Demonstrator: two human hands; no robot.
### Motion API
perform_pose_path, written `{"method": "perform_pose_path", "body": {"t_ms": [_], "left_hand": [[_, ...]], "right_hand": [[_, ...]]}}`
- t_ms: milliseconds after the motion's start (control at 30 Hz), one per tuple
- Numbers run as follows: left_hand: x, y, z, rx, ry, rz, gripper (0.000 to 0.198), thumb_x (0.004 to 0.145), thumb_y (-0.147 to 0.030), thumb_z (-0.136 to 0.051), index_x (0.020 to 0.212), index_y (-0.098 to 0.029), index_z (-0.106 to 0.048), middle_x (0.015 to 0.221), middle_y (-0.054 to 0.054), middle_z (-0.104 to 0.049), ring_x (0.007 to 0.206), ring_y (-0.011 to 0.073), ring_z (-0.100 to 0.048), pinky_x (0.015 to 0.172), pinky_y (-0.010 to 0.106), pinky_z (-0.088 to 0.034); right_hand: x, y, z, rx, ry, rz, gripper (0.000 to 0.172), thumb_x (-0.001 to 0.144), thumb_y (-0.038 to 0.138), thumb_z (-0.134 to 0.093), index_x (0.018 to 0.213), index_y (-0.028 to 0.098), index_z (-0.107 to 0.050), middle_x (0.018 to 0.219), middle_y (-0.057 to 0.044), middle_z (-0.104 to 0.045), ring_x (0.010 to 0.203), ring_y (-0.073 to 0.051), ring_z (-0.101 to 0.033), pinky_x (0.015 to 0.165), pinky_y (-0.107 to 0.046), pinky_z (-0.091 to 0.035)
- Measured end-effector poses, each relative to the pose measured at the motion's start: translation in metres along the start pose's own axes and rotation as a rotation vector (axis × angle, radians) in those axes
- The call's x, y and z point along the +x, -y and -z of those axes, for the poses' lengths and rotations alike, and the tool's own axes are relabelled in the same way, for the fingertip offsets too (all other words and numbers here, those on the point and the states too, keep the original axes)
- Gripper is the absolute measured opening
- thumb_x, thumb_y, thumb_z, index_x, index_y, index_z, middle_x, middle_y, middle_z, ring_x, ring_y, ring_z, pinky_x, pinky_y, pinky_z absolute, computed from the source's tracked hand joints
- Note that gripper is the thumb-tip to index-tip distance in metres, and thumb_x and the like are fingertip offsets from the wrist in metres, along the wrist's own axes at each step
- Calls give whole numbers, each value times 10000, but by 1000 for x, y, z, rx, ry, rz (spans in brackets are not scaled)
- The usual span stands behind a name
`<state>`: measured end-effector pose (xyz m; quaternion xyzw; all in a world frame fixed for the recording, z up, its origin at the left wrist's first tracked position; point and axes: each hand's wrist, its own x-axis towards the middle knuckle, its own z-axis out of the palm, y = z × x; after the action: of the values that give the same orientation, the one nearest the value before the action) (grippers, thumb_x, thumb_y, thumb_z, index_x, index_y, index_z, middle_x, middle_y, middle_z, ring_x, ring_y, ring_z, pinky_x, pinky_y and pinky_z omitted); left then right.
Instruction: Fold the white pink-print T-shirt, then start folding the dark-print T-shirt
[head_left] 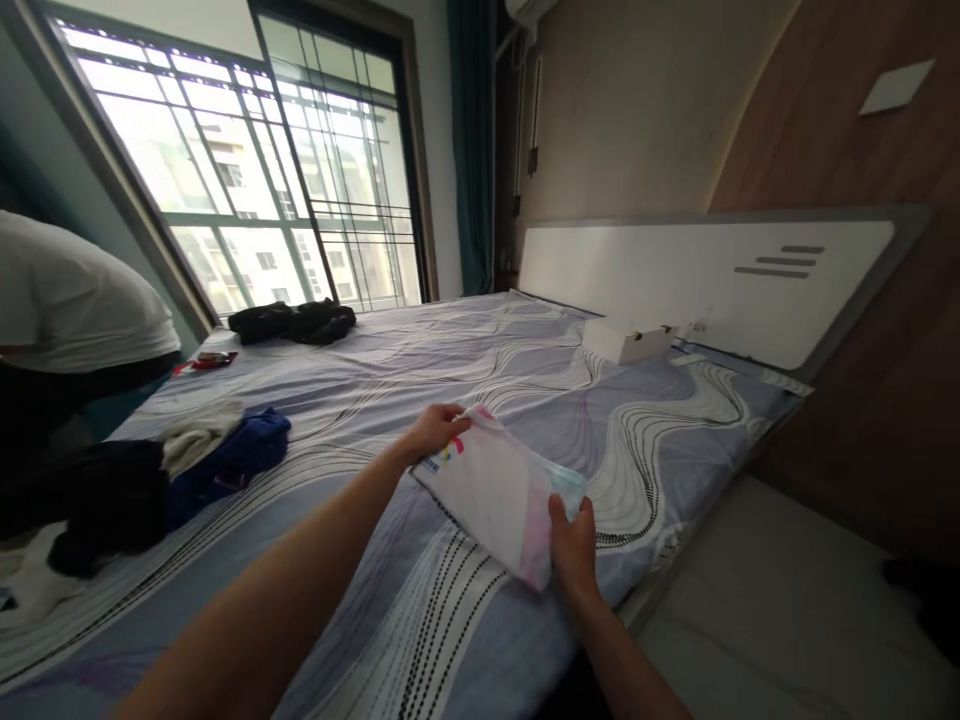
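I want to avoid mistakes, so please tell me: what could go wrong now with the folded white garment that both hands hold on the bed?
1. The folded white garment lies close to the near edge of the bed; it might slide off the side.
2. The left hand and right hand grip only opposite ends, so the fold might open if lifted.

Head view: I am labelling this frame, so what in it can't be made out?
- Folded white garment: the print near the left hand is too small to read.
- Right hand: its fingers lie under the garment, hidden.
- Clothes pile: cut off by the left edge.
- Person in white shirt: mostly outside the frame.
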<state>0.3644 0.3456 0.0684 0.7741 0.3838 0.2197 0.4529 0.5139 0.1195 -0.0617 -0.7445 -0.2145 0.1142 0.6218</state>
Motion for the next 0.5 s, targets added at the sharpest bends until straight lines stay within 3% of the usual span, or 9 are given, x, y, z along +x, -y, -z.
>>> {"method": "perform_pose_path", "body": {"t_ms": [100,167,267,367,500], "left_hand": [[59,-20,-32,160,-49,114,394,665,-394,-769,986,-171,-721,820,68,-750,725,213,-689,614,280,-506],[74,-10,-55,214,-118,191,452,635,-396,-797,1003,-150,-705,895,133,-755,822,278,-704,654,325,-517],[60,27,-86,276,-233,328,473,671,-513,-753,935,-124,-697,995,240,-731,980,385,-687,746,415,-521],[34,61,-115,309,-342,428,581,747,-639,-620,976,-110,-689,1126,296,-683,1112,436,-634,861,493,-493],[30,72,-146,336,-473,515,664,740,-707,-574,1047,-127,-677,1330,307,-571,1304,474,-471,1015,578,-382]], "right_hand": [[25,-17,7,-49,-74,-122,459,775,500,-590,1096,176,-538,1050,-137,-704,962,-285,-674,833,-370,-522],[38,-32,7,-99,-39,-196,474,725,420,-634,1116,167,-549,1075,-145,-711,992,-290,-680,838,-366,-536],[48,-54,7,-137,49,-199,453,718,377,-641,1116,168,-596,1039,-131,-737,985,-296,-693,807,-364,-555],[49,-65,7,-162,118,-139,427,768,409,-612,1121,172,-648,928,-101,-762,936,-296,-710,735,-359,-569],[53,-68,7,-177,216,-118,419,804,451,-597,1098,169,-696,800,-83,-761,847,-288,-720,660,-347,-568]]}}
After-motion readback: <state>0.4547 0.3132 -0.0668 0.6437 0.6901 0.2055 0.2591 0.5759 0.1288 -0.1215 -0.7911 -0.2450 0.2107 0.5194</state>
